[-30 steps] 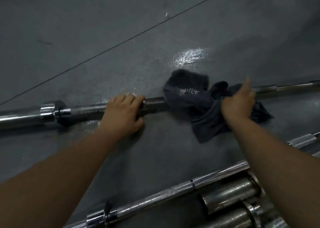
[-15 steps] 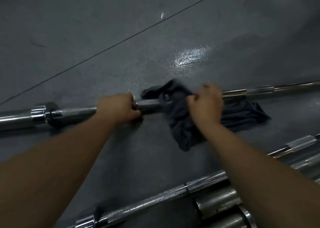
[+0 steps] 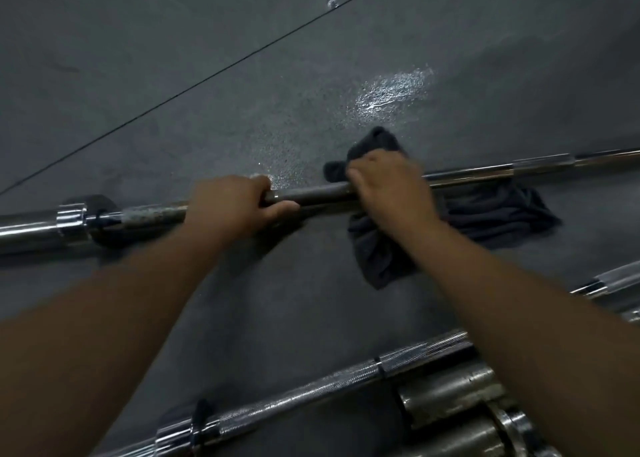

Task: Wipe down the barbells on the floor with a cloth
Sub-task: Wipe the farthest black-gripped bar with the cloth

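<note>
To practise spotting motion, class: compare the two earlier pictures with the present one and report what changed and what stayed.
The right hand, gripping the cloth around the barbell, slid left along the shaft toward the left hand, dragging the cloth. The left hand kept its grip on the barbell; the nearer barbells lay unmoved.

We have one wide-angle view, worn on the head, facing forward and steeply down at the floor (image 3: 138, 58). We are close: the left hand (image 3: 232, 203) and right hand (image 3: 391, 186) reach mid-frame.
</note>
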Tool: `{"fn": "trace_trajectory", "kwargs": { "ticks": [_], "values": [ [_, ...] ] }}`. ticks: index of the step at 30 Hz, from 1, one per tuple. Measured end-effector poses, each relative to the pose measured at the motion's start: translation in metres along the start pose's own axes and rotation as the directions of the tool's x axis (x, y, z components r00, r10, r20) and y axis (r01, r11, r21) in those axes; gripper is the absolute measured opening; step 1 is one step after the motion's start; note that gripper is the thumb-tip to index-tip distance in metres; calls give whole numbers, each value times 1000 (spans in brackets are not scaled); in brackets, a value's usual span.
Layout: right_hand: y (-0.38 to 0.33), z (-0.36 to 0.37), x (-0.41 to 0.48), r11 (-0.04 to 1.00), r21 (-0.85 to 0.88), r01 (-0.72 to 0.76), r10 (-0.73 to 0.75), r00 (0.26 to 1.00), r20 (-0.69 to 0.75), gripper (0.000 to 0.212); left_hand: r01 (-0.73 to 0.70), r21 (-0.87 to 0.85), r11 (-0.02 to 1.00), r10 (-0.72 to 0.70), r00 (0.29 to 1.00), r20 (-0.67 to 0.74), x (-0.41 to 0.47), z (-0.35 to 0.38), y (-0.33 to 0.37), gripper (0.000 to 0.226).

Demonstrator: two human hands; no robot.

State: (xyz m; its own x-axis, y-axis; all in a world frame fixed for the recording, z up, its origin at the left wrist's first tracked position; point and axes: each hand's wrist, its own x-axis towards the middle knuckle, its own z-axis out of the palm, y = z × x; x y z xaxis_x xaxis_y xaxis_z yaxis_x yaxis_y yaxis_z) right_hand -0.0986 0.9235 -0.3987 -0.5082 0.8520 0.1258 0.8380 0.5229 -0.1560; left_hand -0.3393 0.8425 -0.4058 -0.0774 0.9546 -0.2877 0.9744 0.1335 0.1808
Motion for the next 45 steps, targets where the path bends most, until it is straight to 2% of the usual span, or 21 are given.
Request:
{"fn": "trace_trajectory", "kwargs": {
  "ticks": [2, 3, 5, 6, 8, 10, 12, 14, 16, 19, 22, 25, 28, 29, 31, 33, 35, 38, 41, 43, 45],
  "values": [
    [59, -13, -21, 976, 26, -215, 216, 974, -73, 31, -22, 86, 996, 38, 981, -190, -20, 11, 4, 60],
    [72, -18, -31, 943, 86, -321, 329, 938, -111, 32, -18, 85, 996, 28, 993, -118, -16, 10, 5, 63],
    [46, -10, -33, 904, 137, -404, 420, 900, -119, 29, 40, -2, 999, -39, 979, 198, 0, -1, 1, 70],
    [15, -4, -26, 913, 174, -370, 391, 914, -110, 25, 75, -65, 995, -48, 937, 345, 9, -9, 2, 73],
    [-58, 5, -20, 933, 260, -247, 269, 962, -53, 21, 117, -121, 986, -52, 896, 441, 12, -15, 5, 75],
    [-97, 7, -35, 943, 313, -111, 125, 992, -26, 27, 86, -53, 995, -62, 936, 347, -11, -5, 8, 70],
    [-84, 6, -64, 962, 270, -43, 38, 999, 23, 31, 34, -48, 998, -29, 995, 91, -50, 9, 15, 60],
    [-69, -1, -93, 975, 220, 13, -20, 999, 29, 37, -15, -70, 997, 8, 995, -98, -93, 24, 26, 51],
    [-62, -8, -113, 971, 231, -60, 56, 998, 20, 42, 24, -79, 997, -36, 988, -148, -125, 40, 44, 56],
    [-57, -3, -122, 925, 208, -319, 315, 948, 53, 50, 111, -81, 990, -122, 983, -138, -151, 54, 66, 57],
    [-85, 9, -114, 858, 153, -491, 489, 871, 53, 47, 102, -62, 993, -111, 980, -167, -139, 55, 60, 37],
    [-100, 12, -104, 937, 166, -306, 295, 952, 85, 38, 83, 12, 996, -78, 972, -223, -114, 48, 49, 29],
    [-51, 3, -73, 997, 54, -45, 39, 993, 113, 36, 34, -9, 999, -35, 961, -275, -93, 38, 38, 26],
    [-31, 2, -59, 997, -2, -82, 82, 993, 83, 35, 22, -27, 999, -29, 957, -289, -84, 36, 32, 26],
    [1, -1, -37, 945, -72, -318, 319, 948, -1, 39, 20, -40, 999, -32, 946, -322, -57, 28, 19, 31],
    [14, -1, -24, 856, -33, -516, 515, 857, -37, 45, 38, -50, 998, -52, 944, -325, -28, 19, 5, 39],
    [1, 0, -15, 830, 66, -553, 554, 832, -3, 48, 27, -42, 999, -39, 956, -290, -11, 14, -5, 47],
    [-56, 7, -16, 906, 125, -405, 398, 914, 75, 50, -69, -15, 998, 66, 989, -136, -13, 11, -11, 64],
    [-119, 6, -37, 962, 197, -186, 150, 971, 184, 55, -256, -57, 965, 259, 965, 38, -39, 5, -19, 75],
    [-134, -5, -50, 973, 227, -35, -31, 959, 281, 52, -352, -90, 932, 363, 915, 177, -62, -2, -30, 79],
    [-115, -26, -55, 988, 154, 24, -69, 954, 293, 41, -416, -49, 908, 416, 880, 230, -89, -6, -43, 82]
  ]
}}
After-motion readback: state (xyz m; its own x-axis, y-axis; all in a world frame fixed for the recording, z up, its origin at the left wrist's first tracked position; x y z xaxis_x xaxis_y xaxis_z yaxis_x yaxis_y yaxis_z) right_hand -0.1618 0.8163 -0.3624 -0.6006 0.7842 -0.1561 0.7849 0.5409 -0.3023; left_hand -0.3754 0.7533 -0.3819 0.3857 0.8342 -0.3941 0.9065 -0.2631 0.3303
